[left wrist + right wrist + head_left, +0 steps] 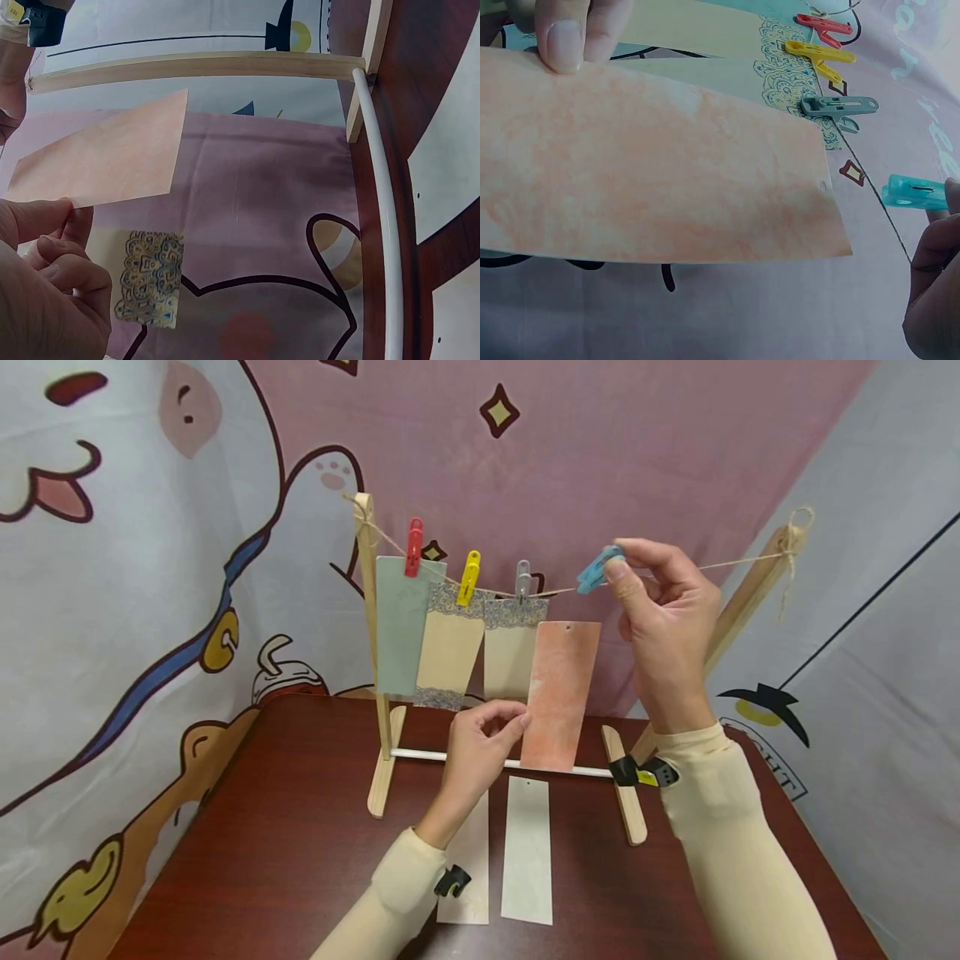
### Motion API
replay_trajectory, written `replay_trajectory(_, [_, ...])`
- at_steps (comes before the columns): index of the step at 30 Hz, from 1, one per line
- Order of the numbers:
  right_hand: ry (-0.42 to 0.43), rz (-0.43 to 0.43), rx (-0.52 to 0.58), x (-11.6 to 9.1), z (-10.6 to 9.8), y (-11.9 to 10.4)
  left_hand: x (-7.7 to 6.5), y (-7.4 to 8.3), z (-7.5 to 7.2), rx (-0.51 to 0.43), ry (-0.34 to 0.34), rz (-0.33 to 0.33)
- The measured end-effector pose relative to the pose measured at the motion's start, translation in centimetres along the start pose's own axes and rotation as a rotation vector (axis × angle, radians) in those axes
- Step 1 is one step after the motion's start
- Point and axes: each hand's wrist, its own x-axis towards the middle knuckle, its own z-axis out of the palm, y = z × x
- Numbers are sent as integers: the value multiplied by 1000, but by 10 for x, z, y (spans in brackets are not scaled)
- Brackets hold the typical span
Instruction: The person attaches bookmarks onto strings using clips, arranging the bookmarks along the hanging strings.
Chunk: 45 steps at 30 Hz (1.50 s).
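My left hand pinches an orange paper card by its left edge, below the line. The card stands upright with a small hole near its top. Up at the right, my right hand pinches a blue clothespin between thumb and forefinger, its nose right at the twine. Three cards hang to the left: a grey-green card under a red clothespin, a lace-patterned cream card under a yellow clothespin, and another patterned card under a grey clothespin.
Wooden posts on flat feet hold the twine, joined low by a white rod. A white card and a pale card lie on the dark red table. A printed cloth hangs behind.
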Motion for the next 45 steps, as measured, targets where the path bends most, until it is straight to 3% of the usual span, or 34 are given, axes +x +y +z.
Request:
replay_trajectory(9, [-37, 93, -68, 3, -2, -2, 8, 4, 2, 17, 17, -1])
replay_trajectory(14, [-53, 126, -199, 2, -4, -4, 12, 5, 3, 34, 8, 11])
replay_trajectory(27, [-106, 112, -461, 2, -5, -8, 20, 9, 7, 0, 13, 2])
replay_trajectory(34, [-130, 93, -504, 2, -1, -8, 22, 11, 8, 3, 23, -4])
replay_trajectory(45, [-149, -26, -542, -5, -4, 0, 22, 4, 9, -6, 46, 8])
